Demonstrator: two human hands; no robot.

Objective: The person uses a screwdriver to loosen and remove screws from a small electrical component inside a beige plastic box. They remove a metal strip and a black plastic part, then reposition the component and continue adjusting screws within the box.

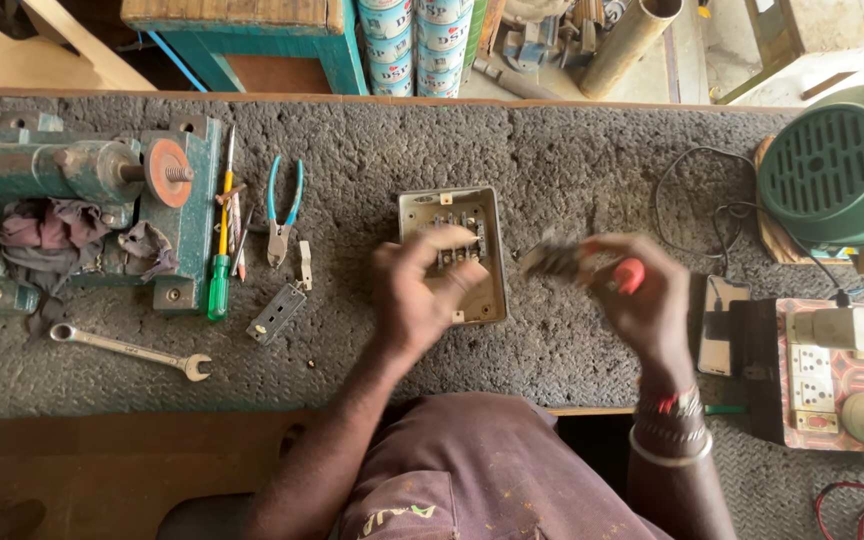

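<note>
Nearest me, the person's right hand (642, 300) is closed around a red-handled tool (628, 276), its dark working end (552, 260) blurred and aimed left; whether it is pliers or a driver I cannot tell. The left hand (420, 295) hovers just over the open beige metal switch box (452, 252), fingers curled and pinched together, though I cannot tell if they hold any small part.

The step in hand looks like work on the terminals inside the box. The next move would call for steadying the box with the left hand and bringing the tool tip squarely onto one terminal.

The box lies flat at the middle of the grey, rough-textured bench (572, 150), lid off, a row of dark terminals showing inside its pale walls.

Farther left lie a grey socket strip (275, 313), a silver open-ended spanner (132, 350), a green-and-yellow screwdriver (220, 262) and blue-handled pliers (282, 210), beside a teal bench vice (82, 180). Far right stands a green motor housing (842, 165).
</note>
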